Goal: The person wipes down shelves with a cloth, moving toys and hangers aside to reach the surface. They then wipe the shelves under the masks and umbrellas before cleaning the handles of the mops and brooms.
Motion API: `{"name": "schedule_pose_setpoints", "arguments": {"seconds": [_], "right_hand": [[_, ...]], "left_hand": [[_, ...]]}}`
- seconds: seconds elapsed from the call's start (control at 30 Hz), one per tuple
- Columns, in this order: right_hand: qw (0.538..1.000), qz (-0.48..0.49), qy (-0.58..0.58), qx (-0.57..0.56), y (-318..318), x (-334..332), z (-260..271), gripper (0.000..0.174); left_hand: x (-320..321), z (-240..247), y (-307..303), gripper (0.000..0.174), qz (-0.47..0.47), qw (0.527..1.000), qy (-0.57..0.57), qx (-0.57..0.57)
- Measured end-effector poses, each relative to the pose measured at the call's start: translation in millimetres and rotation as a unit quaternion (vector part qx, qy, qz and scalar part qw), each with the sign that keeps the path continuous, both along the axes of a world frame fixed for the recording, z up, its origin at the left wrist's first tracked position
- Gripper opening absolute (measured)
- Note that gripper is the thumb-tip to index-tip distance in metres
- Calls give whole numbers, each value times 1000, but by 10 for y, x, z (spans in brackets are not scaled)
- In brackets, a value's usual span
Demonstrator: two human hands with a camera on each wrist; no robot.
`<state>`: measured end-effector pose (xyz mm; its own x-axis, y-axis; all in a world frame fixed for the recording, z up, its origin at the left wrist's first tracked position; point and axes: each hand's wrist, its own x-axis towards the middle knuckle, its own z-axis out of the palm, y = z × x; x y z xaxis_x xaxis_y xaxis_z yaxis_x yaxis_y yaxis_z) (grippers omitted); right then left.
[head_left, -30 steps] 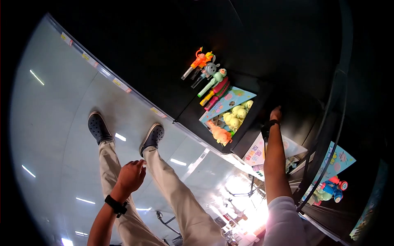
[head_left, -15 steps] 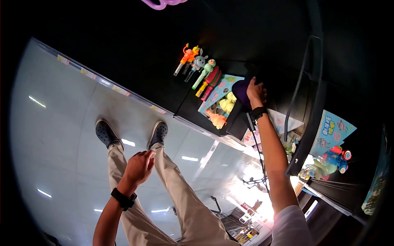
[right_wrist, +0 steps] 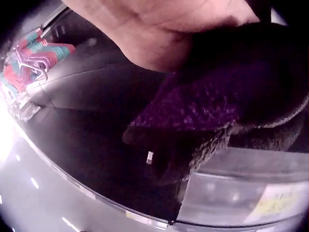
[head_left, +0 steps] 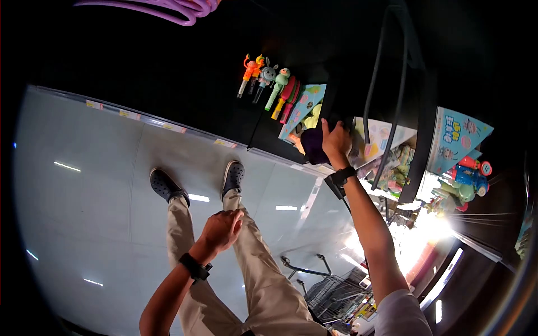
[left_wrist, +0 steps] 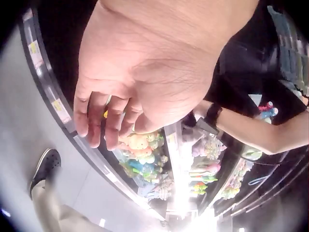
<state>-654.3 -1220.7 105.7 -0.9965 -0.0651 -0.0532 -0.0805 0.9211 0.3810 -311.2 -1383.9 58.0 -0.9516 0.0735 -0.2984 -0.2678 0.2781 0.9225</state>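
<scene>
My right hand grips a dark purple soft fabric item over the shelf, in front of a bin of yellow and orange toys. In the right wrist view this purple item has a dark fuzzy edge and a small white tag, and part of the palm covers its top. My left hand hangs over my legs, fingers loosely curled and holding nothing. Its bare palm fills the top of the left wrist view.
Several toy wands lie on the black shelf, which has a front price rail. Purple hangers show at the top. Bins with a blue sign stand right, a shopping cart below.
My right hand, first bare-looking deep over the shelf, now holds the purple item and has come left toward the front edge. The head view has turned; purple hangers came into sight.
</scene>
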Motion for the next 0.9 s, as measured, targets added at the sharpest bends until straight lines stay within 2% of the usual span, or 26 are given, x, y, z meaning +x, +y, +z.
{"name": "schedule_pose_setpoints", "arguments": {"seconds": [0.07,0.13,0.17,0.2,0.27,0.3,0.33,0.37,0.4,0.43,0.47,0.5,0.53,0.6,0.63,0.67,0.7,0.73,0.77,0.8,0.83,0.9], "right_hand": [[993,85,1,-81,160,89,47,61],[969,113,-20,-218,321,122,138,56],[950,93,-107,-277,252,195,327,54],[919,77,-194,-333,166,305,517,51],[892,15,-235,-385,79,630,617,48],[882,170,-228,-375,453,754,220,48],[852,322,-204,-358,754,781,-202,49],[733,77,-339,-585,417,1017,139,49],[510,-187,-436,-717,121,1379,554,50],[711,92,-319,-620,258,1707,602,49],[811,358,-145,-440,300,1913,632,50],[756,204,-361,-507,-6,1976,1170,50],[640,40,-556,-529,-261,2077,1763,50],[592,99,-495,-628,-155,2428,1803,50],[597,214,-446,-631,-197,2486,1909,55],[605,162,-465,-625,-172,2592,2043,60],[628,201,-461,-594,-137,2627,2116,61],[649,232,-459,-561,-66,2693,2162,62],[686,278,-431,-517,-17,2719,2179,58],[717,261,-421,-490,-41,2769,2307,47],[713,241,-423,-505,11,2810,2284,41],[702,228,-423,-525,-15,2808,2150,36]], "left_hand": [[-20,62,6,18,-20,1000,3,-21],[-51,118,13,20,-35,999,16,-12],[-48,117,50,22,-40,999,16,-16],[-36,92,90,34,-35,999,22,-9],[-116,354,53,54,61,998,22,26],[-142,552,9,54,76,997,22,3],[-198,774,-46,61,120,991,34,50],[-203,978,-56,68,163,980,47,101],[-149,1169,-33,68,168,981,48,87],[-111,1358,-36,71,167,978,93,83],[-101,1532,-73,74,166,973,143,73],[-1,1696,-34,66,189,975,105,58],[146,1712,-9,51,215,965,149,-5],[459,1768,-52,37,219,967,112,-60],[576,1906,-100,33,255,960,104,-46],[722,2033,-123,30,290,952,91,-27],[881,2011,-116,28,334,937,89,45],[1013,2237,-188,30,344,934,97,-18],[1178,2305,-252,30,373,924,78,-34],[1315,2356,-335,30,401,913,61,-52],[1374,2599,-443,33,411,909,28,-67],[1549,2535,-592,34,388,913,49,-114]]}}
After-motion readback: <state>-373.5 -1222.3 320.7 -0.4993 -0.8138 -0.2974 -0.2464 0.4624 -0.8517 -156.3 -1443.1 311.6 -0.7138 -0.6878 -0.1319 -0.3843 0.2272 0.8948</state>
